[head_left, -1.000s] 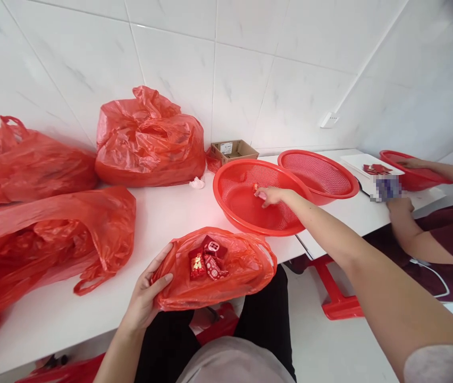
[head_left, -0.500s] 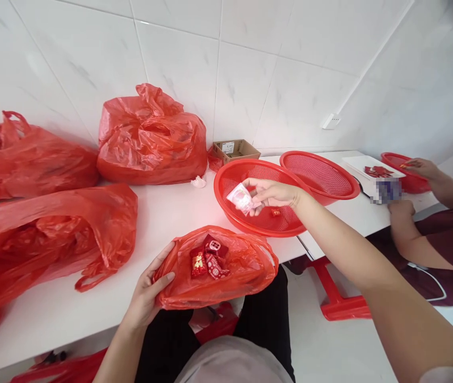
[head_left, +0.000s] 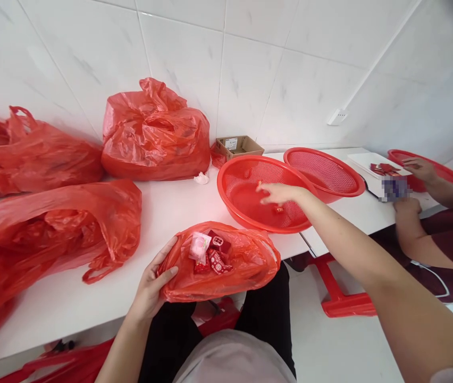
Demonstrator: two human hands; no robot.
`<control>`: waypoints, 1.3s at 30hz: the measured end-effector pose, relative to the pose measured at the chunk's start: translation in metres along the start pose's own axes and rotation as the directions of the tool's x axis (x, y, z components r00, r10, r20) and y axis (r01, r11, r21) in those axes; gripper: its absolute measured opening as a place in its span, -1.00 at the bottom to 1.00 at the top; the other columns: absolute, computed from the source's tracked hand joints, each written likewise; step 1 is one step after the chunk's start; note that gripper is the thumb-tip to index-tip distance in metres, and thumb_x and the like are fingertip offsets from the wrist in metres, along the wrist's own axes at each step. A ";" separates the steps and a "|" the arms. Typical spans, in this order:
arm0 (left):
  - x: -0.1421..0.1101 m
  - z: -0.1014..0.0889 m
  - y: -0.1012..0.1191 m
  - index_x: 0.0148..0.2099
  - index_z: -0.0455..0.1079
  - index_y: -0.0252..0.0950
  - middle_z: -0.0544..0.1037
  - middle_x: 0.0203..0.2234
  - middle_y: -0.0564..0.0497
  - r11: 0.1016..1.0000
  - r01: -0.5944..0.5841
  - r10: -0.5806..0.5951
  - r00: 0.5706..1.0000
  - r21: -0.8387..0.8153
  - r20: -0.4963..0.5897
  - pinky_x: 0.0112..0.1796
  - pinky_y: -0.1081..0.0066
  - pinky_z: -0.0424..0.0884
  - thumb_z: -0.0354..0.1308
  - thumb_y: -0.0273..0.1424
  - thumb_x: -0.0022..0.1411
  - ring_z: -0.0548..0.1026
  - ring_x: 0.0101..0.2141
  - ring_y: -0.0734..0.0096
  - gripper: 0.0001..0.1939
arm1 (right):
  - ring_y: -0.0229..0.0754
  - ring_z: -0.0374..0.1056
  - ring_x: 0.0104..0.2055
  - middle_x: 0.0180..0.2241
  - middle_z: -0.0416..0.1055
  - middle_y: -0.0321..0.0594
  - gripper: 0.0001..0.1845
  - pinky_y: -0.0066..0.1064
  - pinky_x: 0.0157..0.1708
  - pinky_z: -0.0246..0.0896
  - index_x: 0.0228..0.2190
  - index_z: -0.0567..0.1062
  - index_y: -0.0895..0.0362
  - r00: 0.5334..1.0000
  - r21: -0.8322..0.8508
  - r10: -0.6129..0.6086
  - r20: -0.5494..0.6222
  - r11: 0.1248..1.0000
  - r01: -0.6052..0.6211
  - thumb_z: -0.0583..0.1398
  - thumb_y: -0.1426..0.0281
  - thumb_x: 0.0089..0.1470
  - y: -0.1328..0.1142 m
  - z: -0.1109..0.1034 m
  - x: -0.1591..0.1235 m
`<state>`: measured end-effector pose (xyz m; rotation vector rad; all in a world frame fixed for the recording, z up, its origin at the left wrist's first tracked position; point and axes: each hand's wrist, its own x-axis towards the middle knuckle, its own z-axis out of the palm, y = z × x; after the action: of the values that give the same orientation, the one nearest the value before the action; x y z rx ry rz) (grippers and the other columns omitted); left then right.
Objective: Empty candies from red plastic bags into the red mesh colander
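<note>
My left hand (head_left: 157,279) grips the left rim of a red plastic bag (head_left: 246,271), thumb inside its open mouth. In the bag lie a pink-and-white packet (head_left: 199,247), a dark red packet (head_left: 219,242) and a red patterned packet (head_left: 219,263); a further red one is partly covered by the pink packet. My right hand (head_left: 280,193) reaches over the near red plastic basket (head_left: 246,206), fingers apart with nothing seen in them. Below its fingers a small red-and-gold packet (head_left: 278,210) rests in the basket.
A second red basket (head_left: 326,175) stands behind the near one. Full red bags (head_left: 154,138) and an open red bag (head_left: 107,207) fill the left side. A small cardboard box (head_left: 239,146) sits by the wall. At right, a co-worker's hand (head_left: 421,169) is at another basket.
The pink-and-white packet has left my right hand and now lies in the bag. My right hand is over the basket with its fingers spread. My left hand keeps its grip.
</note>
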<state>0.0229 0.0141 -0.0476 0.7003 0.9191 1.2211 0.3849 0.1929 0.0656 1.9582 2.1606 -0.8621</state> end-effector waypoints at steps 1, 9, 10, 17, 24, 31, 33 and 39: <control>0.000 -0.001 0.000 0.30 0.26 -0.07 0.24 0.30 -0.05 1.000 0.005 -0.005 1.000 0.002 -0.001 -0.01 0.32 0.49 0.37 -0.34 0.04 0.27 0.23 -0.09 -0.23 | 0.01 0.49 -0.20 0.12 0.33 0.05 -0.34 -0.28 -0.37 0.44 0.07 0.36 0.06 0.997 -0.081 0.076 0.015 0.994 -0.074 0.38 0.36 -0.09 0.012 0.002 0.005; 0.000 0.000 0.000 0.32 0.22 -0.08 0.24 0.31 -0.04 1.000 -0.023 0.023 1.000 -0.009 -0.013 -0.01 0.37 0.49 0.35 -0.37 0.06 0.25 0.24 -0.07 -0.22 | -0.09 0.47 -0.43 -0.41 0.51 -0.09 -0.72 -0.34 -0.46 0.37 -0.37 0.48 0.19 0.975 -0.027 0.146 0.166 0.989 -0.143 0.39 0.35 -0.13 0.043 0.014 0.013; 0.000 0.000 0.000 0.33 0.21 -0.07 0.23 0.31 -0.03 1.000 -0.023 0.022 1.000 -0.012 -0.015 -0.01 0.37 0.49 0.35 -0.37 0.07 0.25 0.24 -0.06 -0.21 | -0.14 0.48 -0.42 -0.38 0.52 -0.08 -0.73 -0.38 -0.46 0.37 -0.33 0.47 0.19 0.980 0.030 0.105 0.171 0.993 -0.112 0.35 0.30 -0.04 0.040 0.010 0.011; 0.000 -0.001 -0.001 0.31 0.25 -0.08 0.29 0.28 -0.06 1.000 -0.005 0.005 1.000 0.002 -0.023 0.02 0.28 0.47 0.38 -0.35 0.03 0.28 0.22 -0.12 -0.21 | -0.30 0.46 -0.45 -0.30 0.55 -0.13 -0.62 -0.54 -0.51 0.32 -0.28 0.43 0.17 0.961 0.530 -0.265 0.077 0.827 0.186 0.28 0.10 0.08 -0.014 -0.008 -0.018; 0.002 -0.002 -0.002 0.30 0.25 -0.04 0.24 0.31 -0.01 1.000 -0.003 0.003 1.000 -0.002 -0.008 -0.03 0.36 0.50 0.36 -0.35 0.05 0.25 0.24 -0.07 -0.24 | -0.37 0.39 -0.59 -0.31 0.56 -0.16 -0.66 -0.58 -0.61 0.26 -0.28 0.39 0.15 0.893 0.527 -0.429 0.136 0.795 0.301 0.14 0.10 0.23 -0.081 0.019 -0.058; 0.000 0.000 0.000 0.32 0.22 -0.06 0.26 0.30 -0.06 1.000 -0.004 0.004 1.000 -0.007 -0.007 0.04 0.27 0.45 0.37 -0.35 0.04 0.32 0.20 -0.08 -0.20 | -0.18 0.49 -0.24 -0.05 0.48 -0.05 -0.76 -0.37 -0.24 0.39 -0.02 0.36 0.11 0.941 0.030 -0.085 -0.328 0.994 0.101 0.06 0.33 0.31 -0.045 0.003 0.010; -0.001 0.001 0.001 0.32 0.23 -0.05 0.26 0.30 -0.05 1.000 0.001 0.000 1.000 -0.017 0.004 0.03 0.27 0.46 0.36 -0.35 0.06 0.35 0.18 -0.07 -0.23 | -0.04 0.43 -0.03 0.06 0.40 0.04 -0.65 -0.27 -0.06 0.34 0.06 0.34 0.13 0.945 -0.002 -0.036 -0.326 0.999 0.038 0.14 0.38 0.25 -0.026 -0.004 0.031; -0.002 0.002 0.003 0.34 0.17 -0.03 0.21 0.32 -0.02 1.000 0.002 -0.001 1.000 -0.025 0.028 0.01 0.30 0.48 0.33 -0.34 0.10 0.34 0.19 -0.05 -0.22 | -0.08 0.37 -0.01 0.06 0.35 -0.07 -0.62 -0.12 -0.04 0.36 0.05 0.39 0.15 0.981 -0.055 -0.030 -0.191 0.998 0.020 0.18 0.27 0.25 0.000 0.002 0.058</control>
<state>0.0226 0.0133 -0.0438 0.6948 0.8795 1.2169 0.3750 0.2434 0.0390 2.0703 2.2897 -0.6358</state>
